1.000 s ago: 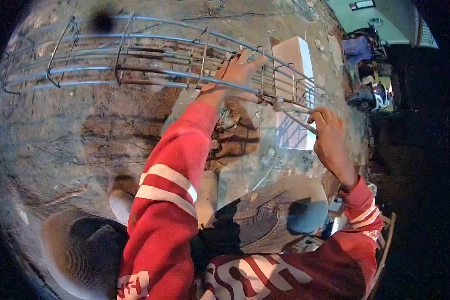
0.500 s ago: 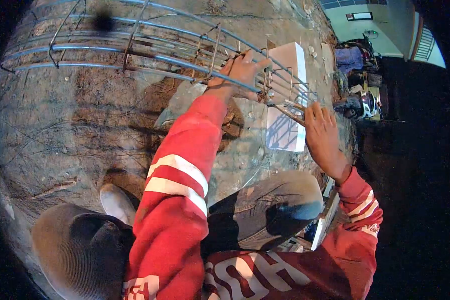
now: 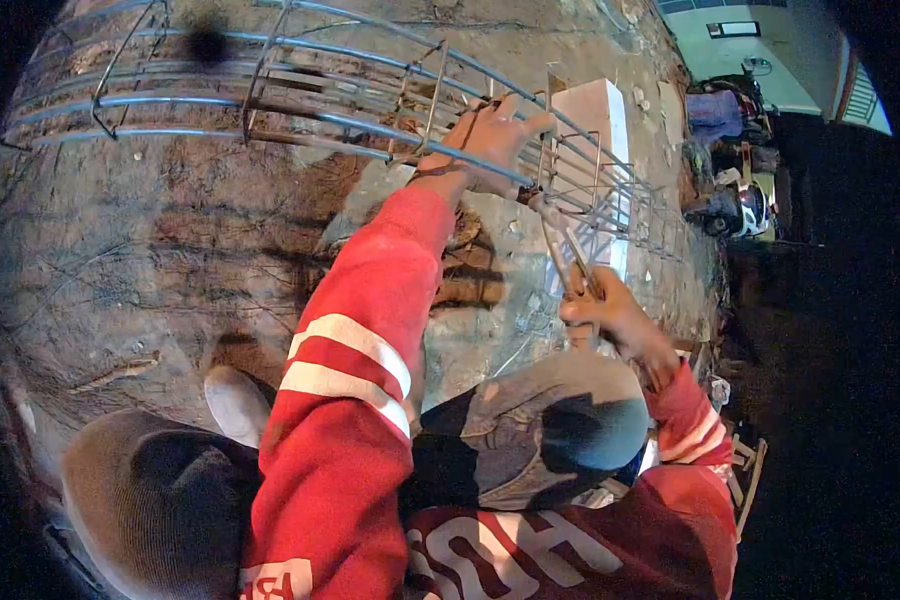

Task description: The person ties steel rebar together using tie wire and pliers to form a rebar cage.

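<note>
A rebar cage (image 3: 348, 125) of long steel bars and square stirrups runs across the upper part of the view. My left hand (image 3: 485, 145) reaches in among its bars, fingers curled round the steel, with one bar passing in front of the hand. My right hand (image 3: 610, 315) is closed round the handles of a pair of pincers (image 3: 560, 250). The jaws are at the nearest bar, where it meets a stirrup, just right of my left hand. Any tie wire in the jaws is too small to make out.
A white block (image 3: 615, 130) lies on the dirt ground (image 3: 170, 280) behind the cage's right end. My bent knees (image 3: 570, 420) are below the hands. At the far right, a parked motorbike (image 3: 735, 205) stands near a pale wall (image 3: 780, 60).
My right hand has swung down and towards me, turning the pincers from a slant to a steeper angle. The jaws stay at the same joint. My left hand stays on the cage.
</note>
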{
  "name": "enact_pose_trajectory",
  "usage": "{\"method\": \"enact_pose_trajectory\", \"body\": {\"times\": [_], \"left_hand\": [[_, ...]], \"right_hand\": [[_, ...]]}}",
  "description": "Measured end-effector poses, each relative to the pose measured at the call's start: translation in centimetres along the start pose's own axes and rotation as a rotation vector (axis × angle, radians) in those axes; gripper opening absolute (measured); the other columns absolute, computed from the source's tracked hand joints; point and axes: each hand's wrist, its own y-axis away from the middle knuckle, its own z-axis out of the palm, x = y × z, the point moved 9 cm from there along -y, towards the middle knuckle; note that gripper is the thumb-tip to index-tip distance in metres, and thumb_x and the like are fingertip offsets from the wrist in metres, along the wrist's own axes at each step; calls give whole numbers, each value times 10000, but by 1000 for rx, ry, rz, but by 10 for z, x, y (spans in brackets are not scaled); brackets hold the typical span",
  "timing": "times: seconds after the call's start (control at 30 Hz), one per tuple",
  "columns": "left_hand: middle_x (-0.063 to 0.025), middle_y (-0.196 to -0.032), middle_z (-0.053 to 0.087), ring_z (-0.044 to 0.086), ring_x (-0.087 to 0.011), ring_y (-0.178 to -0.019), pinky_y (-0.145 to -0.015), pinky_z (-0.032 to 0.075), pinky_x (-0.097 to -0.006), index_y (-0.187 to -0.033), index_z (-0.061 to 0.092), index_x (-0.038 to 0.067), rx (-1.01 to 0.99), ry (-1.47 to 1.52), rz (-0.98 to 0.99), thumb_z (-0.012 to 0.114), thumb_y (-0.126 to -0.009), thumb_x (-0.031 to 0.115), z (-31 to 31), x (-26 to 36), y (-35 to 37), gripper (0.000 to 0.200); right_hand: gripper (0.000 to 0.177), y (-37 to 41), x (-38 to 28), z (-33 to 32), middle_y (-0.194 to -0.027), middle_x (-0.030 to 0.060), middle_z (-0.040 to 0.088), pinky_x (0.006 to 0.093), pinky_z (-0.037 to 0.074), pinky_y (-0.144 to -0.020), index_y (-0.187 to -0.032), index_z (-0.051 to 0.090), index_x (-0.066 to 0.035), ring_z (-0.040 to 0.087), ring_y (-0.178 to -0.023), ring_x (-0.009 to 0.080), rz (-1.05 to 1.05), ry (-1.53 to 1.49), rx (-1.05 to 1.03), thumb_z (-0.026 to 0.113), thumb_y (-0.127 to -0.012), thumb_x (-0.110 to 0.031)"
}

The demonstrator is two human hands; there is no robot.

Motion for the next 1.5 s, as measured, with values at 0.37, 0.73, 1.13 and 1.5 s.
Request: {"method": "enact_pose_trajectory", "body": {"times": [0.37, 0.73, 1.13, 1.5], "left_hand": [[-238, -1356, 426, 522, -421, -1173, -1003, 426, -469, -1387, 468, 197, 87, 13, 12, 866, -489, 230, 2, 3, 3, 983], [-245, -1390, 398, 496, -433, -1202, -999, 437, -454, -1397, 466, 183, 122, 54, 22, 824, -478, 104, 13, -9, -6, 990], [-205, -1447, 364, 453, -399, -1274, -1036, 426, -457, -1408, 428, 350, -1, 48, -43, 835, -564, 192, 13, -10, -6, 950], [-220, -1376, 419, 509, -430, -1187, -1003, 443, -449, -1322, 527, 202, 137, 134, 22, 831, -517, 90, 14, -8, -4, 868]], "right_hand": [[357, 29, -3, -7, -848, 223, 593, 399, 497, -532, -1191, 471, 14, 606, -649, 334, 50, 398, 209, 564, -881, -137], [455, 13, 17, 9, -848, 111, 539, 423, 476, -642, -1191, 486, 4, 580, -760, 242, 284, -80, -73, 680, -805, -139], [359, 20, -30, -23, -961, 215, 598, 496, 481, -726, -1158, 504, -27, 591, -844, 406, 91, 662, 401, 508, -800, -12], [531, -38, -46, -91, -902, 201, 661, 446, 510, -767, -1076, 555, 12, 643, -865, 401, -252, 619, -229, 831, -682, -214]]}}
